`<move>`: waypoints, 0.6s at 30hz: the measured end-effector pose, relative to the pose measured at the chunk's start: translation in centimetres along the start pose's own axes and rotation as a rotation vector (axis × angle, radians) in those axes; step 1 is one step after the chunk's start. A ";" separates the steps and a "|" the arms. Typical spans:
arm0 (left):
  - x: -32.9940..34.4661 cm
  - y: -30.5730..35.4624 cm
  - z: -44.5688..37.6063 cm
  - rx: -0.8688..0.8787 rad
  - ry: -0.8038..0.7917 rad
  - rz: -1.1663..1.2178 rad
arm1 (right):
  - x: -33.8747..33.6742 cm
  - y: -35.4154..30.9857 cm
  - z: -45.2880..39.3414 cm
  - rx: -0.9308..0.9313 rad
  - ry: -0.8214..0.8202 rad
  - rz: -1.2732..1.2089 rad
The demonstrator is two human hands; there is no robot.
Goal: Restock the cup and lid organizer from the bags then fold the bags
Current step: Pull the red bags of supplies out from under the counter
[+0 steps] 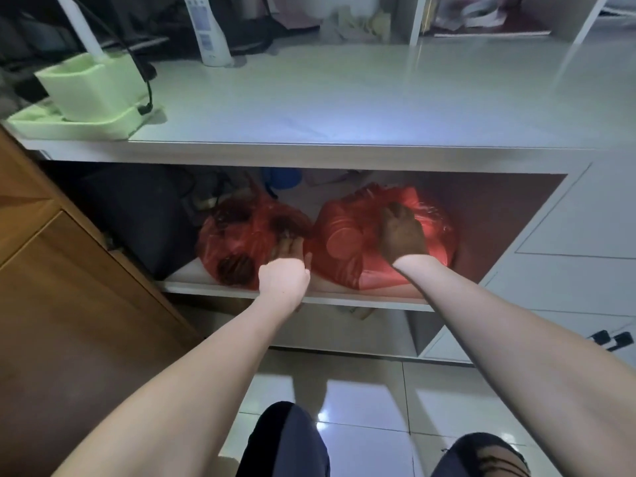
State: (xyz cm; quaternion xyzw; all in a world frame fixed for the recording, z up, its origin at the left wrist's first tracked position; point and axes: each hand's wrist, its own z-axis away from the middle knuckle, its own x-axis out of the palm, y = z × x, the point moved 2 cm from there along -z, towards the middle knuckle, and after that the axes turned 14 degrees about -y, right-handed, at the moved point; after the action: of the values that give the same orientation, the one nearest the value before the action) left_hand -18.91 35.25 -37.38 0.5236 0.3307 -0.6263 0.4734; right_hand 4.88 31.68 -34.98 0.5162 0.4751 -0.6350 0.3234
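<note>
**Both hands on red bags in the lower shelf**

Right hand [401,235] rests on top of the right red bag [347,256], fingers curled into the plastic — grip unclear in shadow. Left hand [287,266] lies against the left red bag [241,235], fingers hidden. Bags sit side by side, touching, on the shelf [213,287] under the white counter [344,108]. Green organizer [86,98] stands at the counter's left end.

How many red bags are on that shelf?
2. The left bag sits by the left hand; the right bag lies under the right hand. More could be hidden in the dark back of the shelf.
</note>
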 end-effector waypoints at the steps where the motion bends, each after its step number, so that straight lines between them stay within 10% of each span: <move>1: 0.4 -0.4 -0.6 0.025 0.012 0.058 | 0.3 0.1 -0.4 0.003 -0.028 0.027; 18: 0.6 -6.2 -10.0 0.013 0.301 0.213 | 7.0 1.5 -1.4 0.013 0.205 0.062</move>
State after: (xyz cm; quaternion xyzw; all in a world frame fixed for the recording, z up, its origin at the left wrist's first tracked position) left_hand -21.33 46.24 -40.78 0.6466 0.3366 -0.4894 0.4787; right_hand 4.90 33.02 -42.10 0.5953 0.4853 -0.5714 0.2892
